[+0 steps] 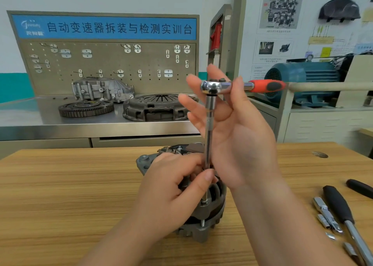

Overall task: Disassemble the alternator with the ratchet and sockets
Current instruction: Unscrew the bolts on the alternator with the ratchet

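Alternator (212,211) stands on end on the wooden worktop (70,185), lower centre of the frame, so the housing rim faces up toward you. The ratchet (211,87) sits high at centre, with its orange handle pointing toward the right edge. A long extension bar (209,114) drops straight down from its head to the alternator's rim; what the tip sits on is too small to make out. Your left hand (177,185) rests on the alternator and pinches the bar low down between thumb and curled fingers. My judgement is that this keeps the tip seated and the body from turning. Your right hand (242,136) is released, fingers nearly straight and spread around the ratchet head, with one finger crossing in front of the shank. It reads as steadying or finger-spinning the tool, not a full pull on the handle. Loose sockets (327,215) and a black-handled tool (339,203) lie at lower right, near your right forearm, likely parked there for a quick swap. The step in hand looks like working a housing fastener. Watch that the tall bar does not tip off its seat.
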Available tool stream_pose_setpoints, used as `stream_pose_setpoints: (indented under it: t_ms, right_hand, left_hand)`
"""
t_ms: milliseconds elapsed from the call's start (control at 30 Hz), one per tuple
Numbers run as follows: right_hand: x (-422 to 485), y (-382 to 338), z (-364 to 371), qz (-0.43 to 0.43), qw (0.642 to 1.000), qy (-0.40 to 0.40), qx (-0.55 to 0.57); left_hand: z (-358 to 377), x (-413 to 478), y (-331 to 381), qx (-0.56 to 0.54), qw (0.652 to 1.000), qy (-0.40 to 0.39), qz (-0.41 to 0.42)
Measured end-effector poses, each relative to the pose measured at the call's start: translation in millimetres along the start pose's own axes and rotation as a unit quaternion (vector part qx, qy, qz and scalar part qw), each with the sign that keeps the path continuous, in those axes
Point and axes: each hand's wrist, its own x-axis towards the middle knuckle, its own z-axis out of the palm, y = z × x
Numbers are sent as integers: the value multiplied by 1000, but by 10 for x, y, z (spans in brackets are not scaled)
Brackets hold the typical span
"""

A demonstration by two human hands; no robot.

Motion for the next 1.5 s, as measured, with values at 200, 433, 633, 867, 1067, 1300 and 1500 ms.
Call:
stream_pose_setpoints:
  t_ms: [200,433,633,867,1067,1300,1500]
  right_hand:
    - [-15,6,16,-114,987,-1,-111]
    - [12,-1,-10,-37,999,1,-10]
    - [-1,8,4,-46,998,5,-50]
    - [-19,1,35,-78,997,-8,-26]
    - [11,-22,9,-18,1000,-2,-5]
    - [-21,27,43,-152,981,11,-118]
    - [17,-27,10,4,999,-9,44]
  left_hand:
    - [-5,12,-1,9,1000,-12,-25]
    - [9,-4,-4,7,1000,1,-23]
    - [-8,2,-14,9,1000,-9,-24]
    - [5,-1,-14,14,1000,2,-26]
    - [12,2,-15,20,1000,-1,-6]
    - [27,-6,-17,44,999,1,-31]
    - [20,2,0,23,1000,2,-5]
